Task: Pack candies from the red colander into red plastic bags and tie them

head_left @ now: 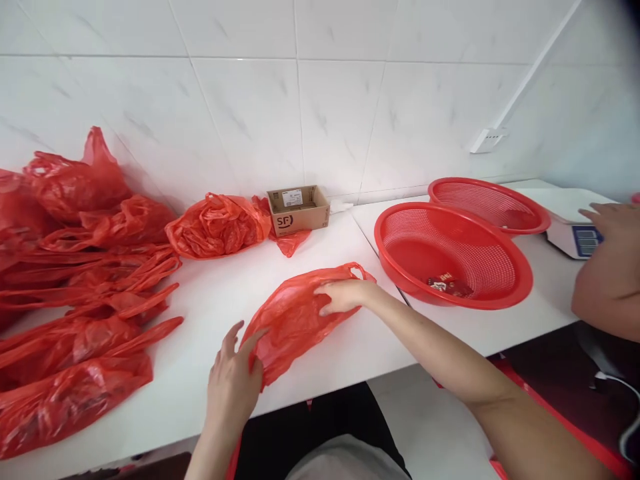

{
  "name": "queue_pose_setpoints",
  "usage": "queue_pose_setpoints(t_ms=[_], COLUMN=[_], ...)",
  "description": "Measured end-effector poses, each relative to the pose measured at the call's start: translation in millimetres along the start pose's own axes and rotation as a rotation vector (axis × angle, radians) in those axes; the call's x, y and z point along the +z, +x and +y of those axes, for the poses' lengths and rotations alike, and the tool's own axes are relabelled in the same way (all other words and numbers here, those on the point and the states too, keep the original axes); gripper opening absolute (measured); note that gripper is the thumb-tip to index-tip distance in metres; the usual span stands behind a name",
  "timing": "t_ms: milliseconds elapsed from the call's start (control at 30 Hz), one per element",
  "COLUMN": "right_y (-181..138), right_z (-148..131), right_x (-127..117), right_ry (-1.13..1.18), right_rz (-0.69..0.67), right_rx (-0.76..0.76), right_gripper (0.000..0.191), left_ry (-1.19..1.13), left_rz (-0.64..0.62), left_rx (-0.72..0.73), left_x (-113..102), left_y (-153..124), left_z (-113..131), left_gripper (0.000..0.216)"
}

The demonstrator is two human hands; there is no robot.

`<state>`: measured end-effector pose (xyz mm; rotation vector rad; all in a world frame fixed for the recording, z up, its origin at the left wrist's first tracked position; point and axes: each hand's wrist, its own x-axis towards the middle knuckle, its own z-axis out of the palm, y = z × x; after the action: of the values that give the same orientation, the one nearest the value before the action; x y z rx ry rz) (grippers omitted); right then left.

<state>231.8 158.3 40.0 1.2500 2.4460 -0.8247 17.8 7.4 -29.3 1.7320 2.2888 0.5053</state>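
A red plastic bag lies on the white table in front of me with its mouth spread wide. My left hand is at the bag's near left edge, fingers apart, with the index finger reaching over the rim. At the opposite end, my right hand rests against the inside of the bag near a handle loop, its fingers spread and holding nothing I can see. The bag looks thin and crumpled, and no contents show inside it.
Several filled red bags cover the table's left side. Behind are a bunched red bag and a cardboard box. Two red baskets stand right, the nearer holding small packets. Another person's arm is by a scale.
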Motion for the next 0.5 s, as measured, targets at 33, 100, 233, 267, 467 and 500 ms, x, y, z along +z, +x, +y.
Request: queue_pose_setpoints(t_ms=[33, 100, 233, 267, 467, 500], right_y=[-13, -48, -114, -122, -109, -105], right_z=[5, 14, 55, 73, 195, 207], right_x=[-7, -25, -64, -70, -40, -30], right_ry=[0.057, 0.253, 0.670, 0.669, 0.159, 0.161], right_rz=[-0.019, -0.081, 0.027, 0.153, 0.135, 0.103], right_rx=[-0.091, -0.361, -0.560, -0.452, 0.560, 0.606], right_gripper=[0.058, 0.054, 0.043, 0.042, 0.059, 0.051], left_ry=[-0.074, -0.236, -0.441, -0.467, -0.536, -0.530], left_rz=[-0.046, -0.095, -0.124, -0.142, -0.273, -0.267], left_rx=[-0.006, -0.008, 0.046, 0.069, 0.151, 0.142], left_x=[-7, -17, -28, -30, -37, -38], left_y=[0, -3, -9, -10, -12, -13], left_z=[-1, 1, 13, 15, 12, 11], left_gripper=[0.047, 0.043, 0.044, 0.045, 0.047, 0.046])
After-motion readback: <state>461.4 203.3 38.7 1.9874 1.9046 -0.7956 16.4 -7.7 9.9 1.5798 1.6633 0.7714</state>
